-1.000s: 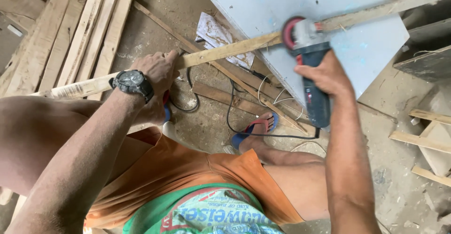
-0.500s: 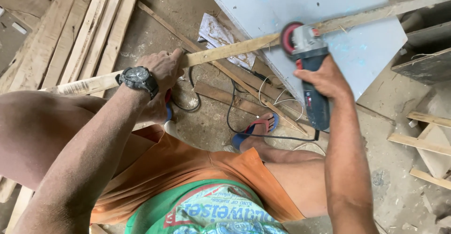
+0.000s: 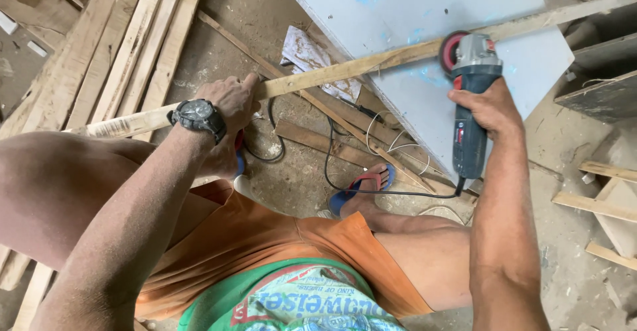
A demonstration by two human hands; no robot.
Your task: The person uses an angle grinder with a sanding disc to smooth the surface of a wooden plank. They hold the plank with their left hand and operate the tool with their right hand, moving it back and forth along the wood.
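L hand (image 3: 229, 105) grips wood strip (image 3: 345, 69), R hand (image 3: 484, 105) – grinder (image 3: 468, 65) on it

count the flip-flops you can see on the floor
1 clearly: a blue and red flip-flop on the foot beside the black cable. A second may hide behind the left hand.

A small red-and-white label (image 3: 459, 134) sits on the dark grinder (image 3: 470, 105) body. A crumpled printed white paper sheet (image 3: 312, 62) lies on the floor by the pale-blue board (image 3: 398, 5).
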